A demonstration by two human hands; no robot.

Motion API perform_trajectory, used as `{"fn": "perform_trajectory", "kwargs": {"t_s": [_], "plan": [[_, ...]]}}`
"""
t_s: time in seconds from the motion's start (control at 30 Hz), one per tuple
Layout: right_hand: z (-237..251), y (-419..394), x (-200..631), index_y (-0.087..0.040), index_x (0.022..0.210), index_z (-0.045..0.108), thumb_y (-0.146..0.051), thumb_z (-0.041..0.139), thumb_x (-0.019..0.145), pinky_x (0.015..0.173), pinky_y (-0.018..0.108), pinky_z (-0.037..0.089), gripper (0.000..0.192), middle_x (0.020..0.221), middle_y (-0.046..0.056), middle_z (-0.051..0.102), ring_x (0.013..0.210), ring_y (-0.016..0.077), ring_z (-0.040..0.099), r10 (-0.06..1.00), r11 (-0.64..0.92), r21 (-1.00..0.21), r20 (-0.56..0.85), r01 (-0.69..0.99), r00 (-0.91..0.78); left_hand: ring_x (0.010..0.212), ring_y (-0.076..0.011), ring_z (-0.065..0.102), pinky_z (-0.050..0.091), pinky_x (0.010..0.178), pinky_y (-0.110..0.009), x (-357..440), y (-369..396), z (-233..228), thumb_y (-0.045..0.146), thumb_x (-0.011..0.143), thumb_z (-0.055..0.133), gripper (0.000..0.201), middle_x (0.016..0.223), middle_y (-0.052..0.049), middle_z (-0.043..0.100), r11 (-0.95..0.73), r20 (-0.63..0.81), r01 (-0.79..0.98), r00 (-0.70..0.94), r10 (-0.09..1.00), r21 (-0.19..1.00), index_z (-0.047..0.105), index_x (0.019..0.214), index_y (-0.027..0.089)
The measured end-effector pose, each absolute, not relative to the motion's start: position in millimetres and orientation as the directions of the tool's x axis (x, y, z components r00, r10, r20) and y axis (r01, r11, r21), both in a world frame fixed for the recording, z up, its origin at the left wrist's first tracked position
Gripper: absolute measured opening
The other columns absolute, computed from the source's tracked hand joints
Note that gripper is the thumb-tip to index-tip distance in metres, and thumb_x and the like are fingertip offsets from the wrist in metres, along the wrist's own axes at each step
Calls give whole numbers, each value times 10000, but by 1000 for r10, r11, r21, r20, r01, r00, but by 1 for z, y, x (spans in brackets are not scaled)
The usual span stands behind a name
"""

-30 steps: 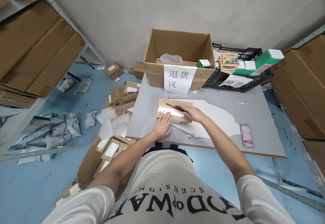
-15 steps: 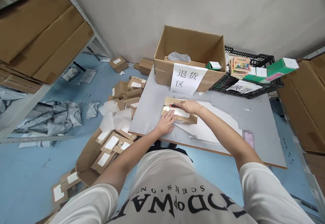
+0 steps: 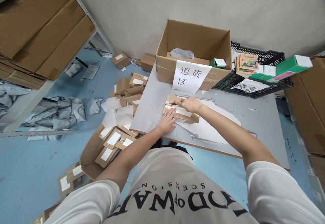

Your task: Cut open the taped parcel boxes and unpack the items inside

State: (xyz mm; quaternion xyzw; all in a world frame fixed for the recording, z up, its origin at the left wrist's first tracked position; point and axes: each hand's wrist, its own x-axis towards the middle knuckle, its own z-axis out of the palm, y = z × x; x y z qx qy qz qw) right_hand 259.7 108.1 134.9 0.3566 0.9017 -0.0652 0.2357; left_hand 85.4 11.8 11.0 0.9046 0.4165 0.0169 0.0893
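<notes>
Slid further left along flat parcel [image 3: 181,113]: right hand [image 3: 189,104] clenched around red cutter [image 3: 174,104]; left hand [image 3: 167,121] spread flat, pressing parcel

- The flat cardboard parcel [image 3: 180,113] is a brown, shallow mailer lying flat on the grey table, in front of the big open carton with the white paper sign. Glossy clear tape runs along its top and a white label sits near its right end. The left hand [image 3: 167,121] lies palm-down on its near left part.
- The red-handled cutter [image 3: 174,103] lies low along the parcel's far edge, nearer that carton, gripped in the right hand [image 3: 189,105]; only its red tip shows.
</notes>
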Motion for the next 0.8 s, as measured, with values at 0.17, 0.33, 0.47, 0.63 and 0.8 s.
{"fn": "perform_trajectory", "kwargs": {"t_s": [0.17, 0.33, 0.47, 0.63, 0.8], "plan": [[135, 108, 262, -283, 1437, 280, -153, 295, 931, 667, 323, 425, 523, 1124, 145, 628, 838, 251, 662, 611, 740, 54, -471, 671, -636, 1432, -331, 65, 112, 1124, -491, 85, 12, 11, 467, 770, 607, 888, 1550, -190, 108, -643, -50, 748, 658, 751, 165, 178, 1483, 156], [137, 107, 257, -278, 1425, 300, -154, 284, 935, 681, 328, 429, 505, 1153, 148, 619, 868, 253, 654, 624, 726, 52, -470, 686, -625, 1434, -328, 51, 109, 1124, -489, 85, 13, 11, 483, 758, 619, 910, 1552, -185, 109, -646, -53, 749, 658, 751, 151, 177, 1484, 160], [134, 106, 249, -247, 1418, 312, -174, 316, 935, 709, 329, 428, 488, 1162, 163, 616, 904, 251, 645, 621, 720, 27, -471, 694, -627, 1434, -330, 45, 95, 1125, -493, 86, 14, 11, 503, 752, 619, 908, 1552, -183, 115, -646, -61, 751, 657, 751, 140, 197, 1479, 159], [130, 108, 259, -265, 1430, 291, -157, 311, 933, 688, 312, 417, 508, 1180, 164, 604, 874, 238, 657, 615, 721, 5, -467, 693, -636, 1431, -336, 66, 100, 1123, -496, 86, 14, 11, 497, 745, 632, 916, 1549, -187, 129, -653, -55, 745, 664, 746, 137, 199, 1478, 160], [131, 109, 279, -276, 1432, 290, -111, 346, 901, 676, 293, 402, 559, 1120, 147, 631, 852, 228, 661, 617, 710, 3, -484, 704, -621, 1431, -336, 73, 95, 1124, -497, 86, 14, 12, 486, 748, 628, 900, 1551, -185, 117, -645, -74, 750, 659, 749, 143, 210, 1476, 160]]}}
